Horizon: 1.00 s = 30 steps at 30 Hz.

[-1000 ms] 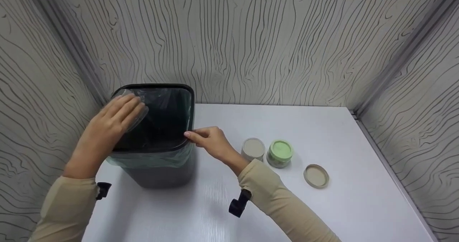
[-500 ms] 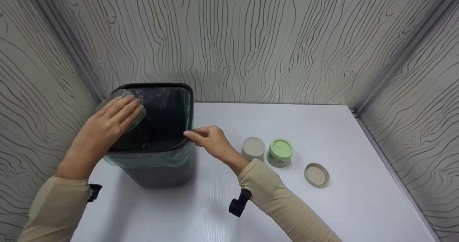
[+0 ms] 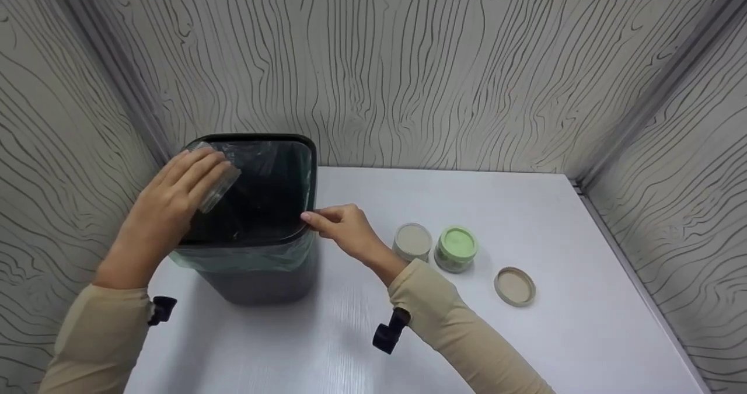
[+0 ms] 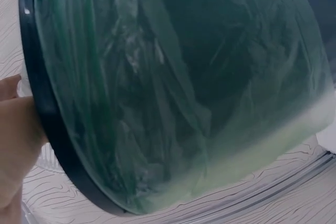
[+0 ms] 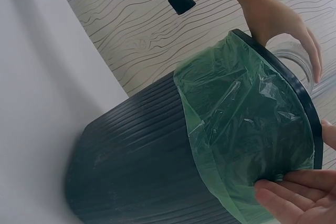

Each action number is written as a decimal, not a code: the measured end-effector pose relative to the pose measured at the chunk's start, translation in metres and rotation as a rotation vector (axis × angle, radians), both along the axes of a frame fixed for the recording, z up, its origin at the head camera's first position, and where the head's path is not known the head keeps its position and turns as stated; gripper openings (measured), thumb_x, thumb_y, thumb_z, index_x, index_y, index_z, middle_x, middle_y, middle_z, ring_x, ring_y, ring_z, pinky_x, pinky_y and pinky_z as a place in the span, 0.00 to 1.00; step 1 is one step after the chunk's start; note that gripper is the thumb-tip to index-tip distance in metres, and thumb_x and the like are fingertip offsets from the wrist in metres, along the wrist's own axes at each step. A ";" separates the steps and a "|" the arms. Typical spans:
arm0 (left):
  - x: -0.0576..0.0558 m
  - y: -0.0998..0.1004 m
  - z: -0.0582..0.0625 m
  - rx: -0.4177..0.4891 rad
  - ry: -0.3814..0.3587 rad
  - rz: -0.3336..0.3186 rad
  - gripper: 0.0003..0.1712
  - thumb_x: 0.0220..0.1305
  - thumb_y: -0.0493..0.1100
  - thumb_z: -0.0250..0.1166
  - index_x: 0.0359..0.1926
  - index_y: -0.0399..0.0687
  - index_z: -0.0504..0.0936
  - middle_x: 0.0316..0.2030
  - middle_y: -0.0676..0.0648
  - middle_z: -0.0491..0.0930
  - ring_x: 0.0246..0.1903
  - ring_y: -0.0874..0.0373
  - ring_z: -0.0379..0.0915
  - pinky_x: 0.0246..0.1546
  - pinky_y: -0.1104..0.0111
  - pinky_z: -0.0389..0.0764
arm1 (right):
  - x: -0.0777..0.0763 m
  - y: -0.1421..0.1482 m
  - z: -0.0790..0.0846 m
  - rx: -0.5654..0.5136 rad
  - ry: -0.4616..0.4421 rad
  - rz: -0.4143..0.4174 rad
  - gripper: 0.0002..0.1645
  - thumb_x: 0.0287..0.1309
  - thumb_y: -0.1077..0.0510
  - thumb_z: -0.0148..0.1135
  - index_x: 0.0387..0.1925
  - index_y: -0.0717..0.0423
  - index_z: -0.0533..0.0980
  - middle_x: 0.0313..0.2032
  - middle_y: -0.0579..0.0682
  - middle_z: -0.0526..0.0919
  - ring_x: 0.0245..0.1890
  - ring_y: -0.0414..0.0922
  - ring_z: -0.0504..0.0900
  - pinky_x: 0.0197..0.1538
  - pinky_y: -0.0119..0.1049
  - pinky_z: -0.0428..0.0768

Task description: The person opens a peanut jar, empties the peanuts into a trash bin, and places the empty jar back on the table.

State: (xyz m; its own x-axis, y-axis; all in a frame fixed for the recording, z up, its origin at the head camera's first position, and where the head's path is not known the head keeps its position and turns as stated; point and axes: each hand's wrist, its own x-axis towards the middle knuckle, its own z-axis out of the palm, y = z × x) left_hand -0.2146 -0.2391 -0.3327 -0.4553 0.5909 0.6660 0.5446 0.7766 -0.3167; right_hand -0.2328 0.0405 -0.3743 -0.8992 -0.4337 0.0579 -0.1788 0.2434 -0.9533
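Observation:
My left hand [image 3: 172, 198] grips a clear jar [image 3: 220, 191] from above, tilted over the mouth of a dark grey trash bin [image 3: 262, 289]. In the right wrist view the clear jar [image 5: 295, 60] shows its ringed open rim beside the bin's black edge. A translucent green bag [image 3: 251, 260] lines the bin and folds down over the outside. My right hand [image 3: 344, 229] pinches the bin's near right rim, thumb inside and fingers outside against the bag [image 5: 247, 119]. The left wrist view is mostly filled by the bag [image 4: 157, 87], with much of the left hand hidden behind the rim.
Right of the bin, on the white table [image 3: 572, 335], stand a jar with a grey lid [image 3: 412, 239] and a jar with a green lid [image 3: 457, 245]. A loose beige lid [image 3: 515, 286] lies farther right. Wood-patterned walls [image 3: 373, 73] enclose the back and sides.
My left hand has shifted slightly and turned the clear jar, so it now shows more edge-on over the bin. The right hand has stayed at the rim.

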 end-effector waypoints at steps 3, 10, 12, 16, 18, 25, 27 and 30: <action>-0.001 0.001 0.000 0.043 0.001 -0.027 0.43 0.37 0.10 0.59 0.60 0.33 0.73 0.58 0.37 0.75 0.61 0.43 0.68 0.78 0.69 0.48 | 0.000 0.000 -0.001 0.004 0.005 -0.001 0.22 0.67 0.53 0.55 0.52 0.66 0.79 0.52 0.64 0.83 0.55 0.54 0.83 0.56 0.39 0.83; -0.002 0.000 -0.003 0.105 -0.001 -0.055 0.40 0.38 0.11 0.60 0.58 0.32 0.74 0.56 0.36 0.77 0.59 0.42 0.69 0.77 0.70 0.52 | 0.000 -0.001 -0.002 0.012 -0.001 -0.004 0.22 0.67 0.53 0.54 0.53 0.66 0.78 0.52 0.64 0.83 0.55 0.54 0.82 0.57 0.39 0.83; -0.002 -0.001 -0.004 0.125 -0.003 -0.057 0.44 0.33 0.11 0.62 0.58 0.32 0.74 0.56 0.36 0.77 0.58 0.42 0.70 0.76 0.70 0.54 | 0.000 -0.001 -0.002 0.013 -0.002 -0.009 0.22 0.67 0.53 0.55 0.52 0.66 0.79 0.52 0.63 0.83 0.55 0.54 0.82 0.56 0.39 0.83; -0.003 0.000 -0.005 0.186 0.001 -0.085 0.46 0.29 0.10 0.59 0.58 0.33 0.74 0.55 0.35 0.77 0.57 0.41 0.70 0.75 0.70 0.57 | 0.000 -0.001 -0.002 0.004 -0.006 -0.016 0.22 0.67 0.53 0.55 0.52 0.66 0.79 0.53 0.63 0.82 0.55 0.54 0.82 0.56 0.39 0.83; -0.003 0.000 -0.006 0.223 0.000 -0.099 0.46 0.29 0.10 0.57 0.58 0.32 0.74 0.54 0.35 0.78 0.57 0.40 0.69 0.75 0.71 0.57 | 0.000 -0.001 -0.002 -0.003 -0.011 -0.019 0.22 0.67 0.53 0.55 0.52 0.67 0.79 0.53 0.64 0.82 0.56 0.55 0.82 0.57 0.39 0.83; 0.004 0.002 -0.009 0.300 -0.090 -0.064 0.56 0.15 0.16 0.75 0.59 0.31 0.72 0.56 0.34 0.76 0.58 0.39 0.68 0.75 0.77 0.53 | 0.002 -0.001 -0.004 -0.011 -0.034 -0.031 0.23 0.67 0.52 0.55 0.52 0.66 0.79 0.52 0.63 0.83 0.54 0.54 0.83 0.56 0.38 0.83; 0.005 0.002 -0.010 0.299 -0.107 -0.045 0.58 0.13 0.19 0.78 0.60 0.30 0.71 0.57 0.33 0.75 0.58 0.38 0.68 0.75 0.79 0.50 | 0.002 -0.002 -0.004 -0.006 -0.026 -0.035 0.23 0.67 0.52 0.55 0.52 0.66 0.79 0.51 0.63 0.84 0.53 0.53 0.83 0.55 0.37 0.84; 0.006 0.003 -0.011 0.313 -0.115 -0.032 0.58 0.14 0.21 0.80 0.60 0.29 0.70 0.57 0.32 0.74 0.59 0.37 0.68 0.74 0.81 0.49 | 0.003 -0.002 -0.004 0.000 -0.030 -0.042 0.22 0.67 0.52 0.55 0.51 0.65 0.79 0.51 0.63 0.84 0.53 0.53 0.84 0.55 0.37 0.84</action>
State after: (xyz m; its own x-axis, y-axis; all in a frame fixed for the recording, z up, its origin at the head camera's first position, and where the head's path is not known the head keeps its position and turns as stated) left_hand -0.2088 -0.2361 -0.3440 -0.5230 0.3809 0.7625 0.5884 0.8085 -0.0003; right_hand -0.2295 0.0388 -0.3783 -0.9178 -0.3960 0.0301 -0.1394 0.2504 -0.9580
